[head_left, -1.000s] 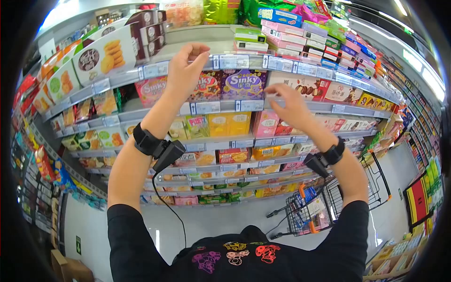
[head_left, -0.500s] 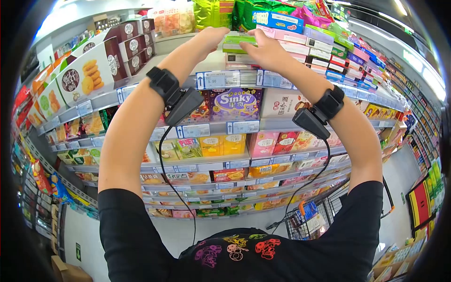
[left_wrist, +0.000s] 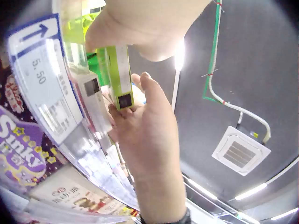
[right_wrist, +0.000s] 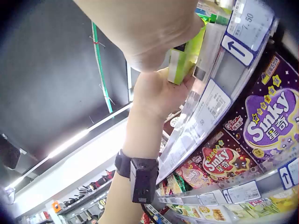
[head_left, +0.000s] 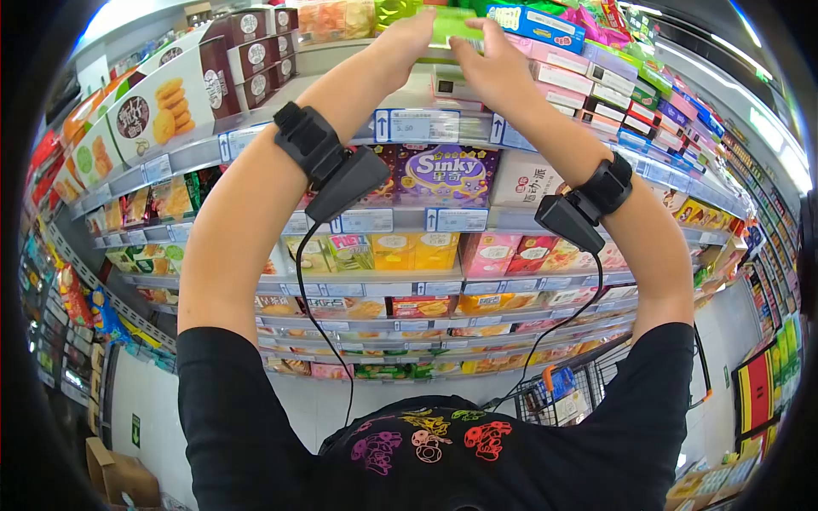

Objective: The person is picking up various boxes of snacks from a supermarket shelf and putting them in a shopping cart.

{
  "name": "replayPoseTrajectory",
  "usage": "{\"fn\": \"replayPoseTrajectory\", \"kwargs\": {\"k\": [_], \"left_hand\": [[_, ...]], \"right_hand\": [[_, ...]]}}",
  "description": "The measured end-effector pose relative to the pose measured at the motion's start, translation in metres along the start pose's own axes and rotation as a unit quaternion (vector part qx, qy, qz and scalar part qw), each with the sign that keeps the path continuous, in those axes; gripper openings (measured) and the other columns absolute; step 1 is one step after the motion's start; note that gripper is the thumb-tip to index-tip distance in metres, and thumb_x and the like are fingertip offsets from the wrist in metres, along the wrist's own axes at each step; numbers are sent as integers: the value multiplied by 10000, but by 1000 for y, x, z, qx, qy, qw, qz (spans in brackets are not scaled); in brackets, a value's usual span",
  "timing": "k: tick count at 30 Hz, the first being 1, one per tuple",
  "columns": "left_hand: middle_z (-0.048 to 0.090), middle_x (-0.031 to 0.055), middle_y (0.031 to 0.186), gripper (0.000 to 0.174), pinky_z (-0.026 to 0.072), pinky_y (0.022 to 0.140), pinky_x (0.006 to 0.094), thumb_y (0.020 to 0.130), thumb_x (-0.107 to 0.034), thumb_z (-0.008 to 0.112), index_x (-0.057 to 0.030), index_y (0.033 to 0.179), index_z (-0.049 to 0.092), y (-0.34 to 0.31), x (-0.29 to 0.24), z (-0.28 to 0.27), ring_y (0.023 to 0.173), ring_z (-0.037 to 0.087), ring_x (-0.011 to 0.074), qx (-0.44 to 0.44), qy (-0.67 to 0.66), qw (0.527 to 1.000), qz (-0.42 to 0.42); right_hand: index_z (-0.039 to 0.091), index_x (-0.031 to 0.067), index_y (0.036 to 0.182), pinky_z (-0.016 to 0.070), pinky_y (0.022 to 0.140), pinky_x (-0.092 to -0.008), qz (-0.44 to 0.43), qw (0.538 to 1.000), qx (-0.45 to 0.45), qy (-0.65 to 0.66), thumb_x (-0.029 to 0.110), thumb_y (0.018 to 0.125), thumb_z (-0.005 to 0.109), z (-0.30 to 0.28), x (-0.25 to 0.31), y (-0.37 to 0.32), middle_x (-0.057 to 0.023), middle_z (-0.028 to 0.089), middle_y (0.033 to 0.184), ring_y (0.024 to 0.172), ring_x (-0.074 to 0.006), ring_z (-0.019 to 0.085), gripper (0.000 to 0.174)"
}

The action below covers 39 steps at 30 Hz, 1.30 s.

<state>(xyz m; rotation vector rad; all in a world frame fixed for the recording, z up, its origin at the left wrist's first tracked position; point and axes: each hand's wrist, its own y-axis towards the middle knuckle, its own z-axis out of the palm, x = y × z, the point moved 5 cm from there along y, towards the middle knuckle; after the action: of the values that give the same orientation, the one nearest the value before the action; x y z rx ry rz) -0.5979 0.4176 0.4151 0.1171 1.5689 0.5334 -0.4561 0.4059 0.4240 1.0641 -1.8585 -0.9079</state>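
Note:
Both hands hold a flat green box (head_left: 453,32) at the top shelf, one at each end. My left hand (head_left: 407,47) grips its left end, the fingers partly hidden by the box in the head view. My right hand (head_left: 494,66) grips the other end, with the thumb near its front edge. In the left wrist view the green box (left_wrist: 119,77) stands between the two hands, its narrow side showing. A paler box (head_left: 452,83) sits on the shelf just below it.
Stacked pink and white boxes (head_left: 558,77) rise right of the hands, and brown-and-white cookie boxes (head_left: 170,106) stand at left. Below the price-tag strip (head_left: 417,126) are purple Sinky boxes (head_left: 447,175). A shopping cart (head_left: 567,396) is down at right.
Both hands have risen from the lower shelf level to the top shelf and closed in on the green box's ends. The box now sits higher, lifted off the paler one beneath.

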Motion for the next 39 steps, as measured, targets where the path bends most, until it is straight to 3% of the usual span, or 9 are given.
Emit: {"fn": "replayPoseTrajectory", "kwargs": {"k": [1, 2, 6, 9, 12, 17, 25, 33, 39], "left_hand": [[488, 111, 1086, 476, 355, 836, 330, 865, -423, 381, -46, 1151, 439, -10, -9, -2, 987, 448, 209, -10, -25, 999, 19], [491, 135, 1091, 461, 346, 862, 334, 879, -377, 358, -20, 1165, 420, -23, -20, -4, 1009, 447, 232, -28, -12, 997, 77], [509, 230, 1109, 473, 329, 926, 356, 927, -315, 273, 61, 1182, 403, -94, -54, -6, 1080, 456, 305, -144, 119, 920, 344], [376, 118, 1267, 501, 277, 972, 302, 910, -316, 347, 14, 1281, 287, -141, -52, 3, 1159, 377, 186, -73, 29, 941, 330], [197, 266, 1347, 656, 170, 1025, 375, 870, -361, 363, 89, 1302, 160, -177, -45, 8, 1263, 206, 338, -87, 107, 913, 383], [35, 284, 1383, 718, 64, 1043, 431, 861, -305, 391, 109, 1313, 17, -235, 0, 30, 1295, 49, 398, 57, 196, 891, 405], [-18, 335, 1361, 761, 53, 1035, 473, 842, -284, 434, 101, 1315, -22, -332, 117, 95, 1280, 17, 451, 229, 103, 937, 244], [-7, 271, 1393, 711, 73, 1051, 413, 845, -201, 441, 61, 1334, -3, -404, 169, 207, 1303, 21, 385, 487, 45, 865, 107], [148, 264, 1376, 664, 215, 1026, 374, 832, -156, 508, 62, 1326, 123, -457, 184, 313, 1288, 175, 349, 549, 1, 835, 36]], "right_hand": [[422, -61, 1114, 415, 810, -416, -38, 998, -38, 17, 324, 799, 499, -3, 10, -2, -284, 525, 1022, 884, -397, 547, 503], [412, 29, 1170, 416, 821, -344, -55, 996, -67, 21, 265, 816, 529, -7, 19, -4, -199, 548, 1025, 949, -274, 552, 441], [520, -13, 1034, 432, 792, -387, -73, 972, -177, 134, 226, 764, 525, -30, 64, -33, -171, 593, 904, 871, -291, 568, 361], [386, -39, 1141, 442, 767, -302, -57, 950, -115, 284, 136, 801, 524, -18, 60, -53, -187, 551, 1004, 940, -217, 553, 406], [327, -31, 1203, 427, 810, -276, -24, 947, -98, 305, 49, 801, 508, -28, 71, -86, -152, 446, 1161, 1004, -174, 505, 447], [203, -50, 1303, 344, 930, -326, 28, 966, -78, 245, 33, 801, 485, -41, 71, -163, -176, 348, 1280, 1145, -239, 405, 582], [193, -58, 1298, 292, 958, -324, 268, 946, -96, 155, -4, 752, 508, -58, 55, -343, -187, 385, 1234, 1143, -235, 393, 632], [271, 12, 1273, 343, 909, -283, 463, 833, -259, 160, 13, 799, 498, -146, 28, -495, -110, 461, 1139, 1071, -173, 440, 525], [325, 26, 1222, 388, 854, -283, 559, 768, -308, 50, 17, 792, 512, -238, 26, -579, -118, 497, 1073, 1010, -175, 482, 469]]}}
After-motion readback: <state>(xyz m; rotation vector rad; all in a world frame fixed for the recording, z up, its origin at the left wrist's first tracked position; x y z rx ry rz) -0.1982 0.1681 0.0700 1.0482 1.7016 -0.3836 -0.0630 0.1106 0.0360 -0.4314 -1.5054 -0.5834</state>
